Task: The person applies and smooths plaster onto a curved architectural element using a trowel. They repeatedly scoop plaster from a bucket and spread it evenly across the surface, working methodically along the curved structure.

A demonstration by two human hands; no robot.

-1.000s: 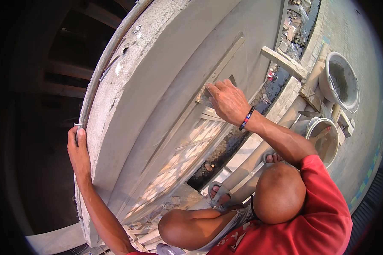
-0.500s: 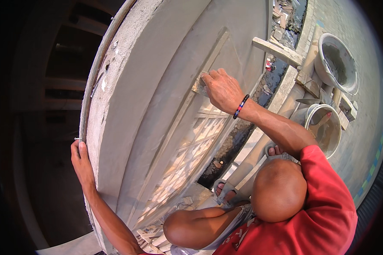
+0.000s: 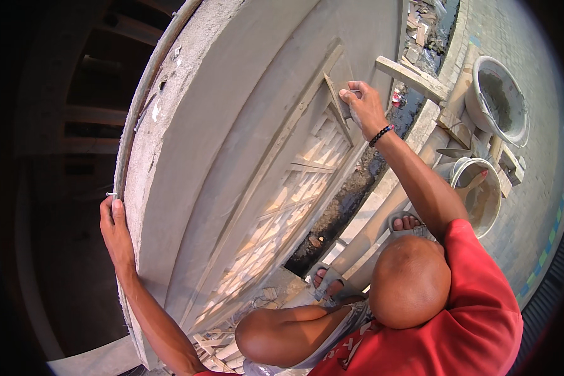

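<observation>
in the head view, the right hand (image 3: pixel 365 108) is closed on a flat trowel (image 3: pixel 336 104), nearly edge-on beside the wooden strip (image 3: pixel 302 105), long axis slanting upper left to lower right; the left hand (image 3: pixel 116 229) clasps the rough slab (image 3: pixel 169 94) at its edge.

Shift toward 2 o'clock

Carried right hand (image 3: pixel 365 108) and flat tool (image 3: pixel 336 103) toward 2 o'clock. Turned flat tool nearly edge-on to view, now slanting from 11 to 5 o'clock. Uncovered part of pale strip (image 3: pixel 299 109), at 9 o'clock from right hand.
</observation>
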